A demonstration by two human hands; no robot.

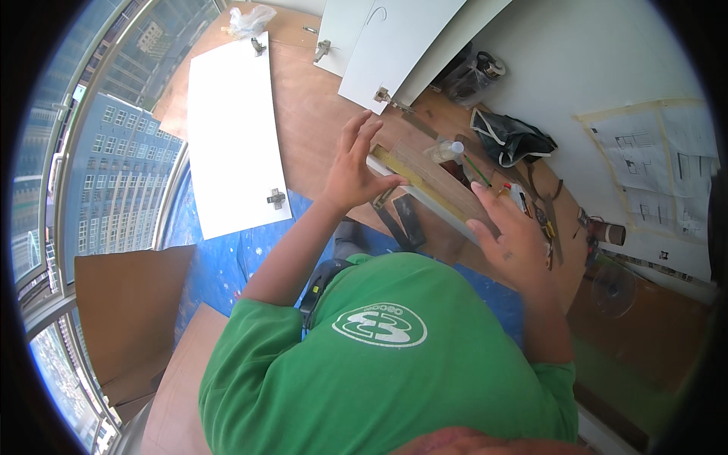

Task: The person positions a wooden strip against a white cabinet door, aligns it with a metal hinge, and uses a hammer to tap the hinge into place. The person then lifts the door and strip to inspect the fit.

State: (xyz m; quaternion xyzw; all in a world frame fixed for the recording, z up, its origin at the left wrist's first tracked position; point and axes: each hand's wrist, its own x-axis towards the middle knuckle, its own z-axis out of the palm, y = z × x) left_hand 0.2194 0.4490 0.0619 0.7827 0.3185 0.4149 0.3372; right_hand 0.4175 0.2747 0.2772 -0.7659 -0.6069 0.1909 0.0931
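Left hand (351, 173): open, fingers spread, thumb over one end of the strip. Right hand (509, 239): fingers and thumb parted at the other end; grip could not be told. Yellow-and-white strip (432, 192): lay between the hands. White panel (231, 140): left of the left hand. Handling, as judged: called for even support at both ends.

Daylight is let in by the metal-framed window (115, 47) on the left, through which a high-rise facade (121, 163) is seen, while the white wall (607, 64) on the right is hung with taped plan drawings (658, 163), and blue, white-speckled sheeting (227, 262) is spread below the brown wooden worktop (307, 121).
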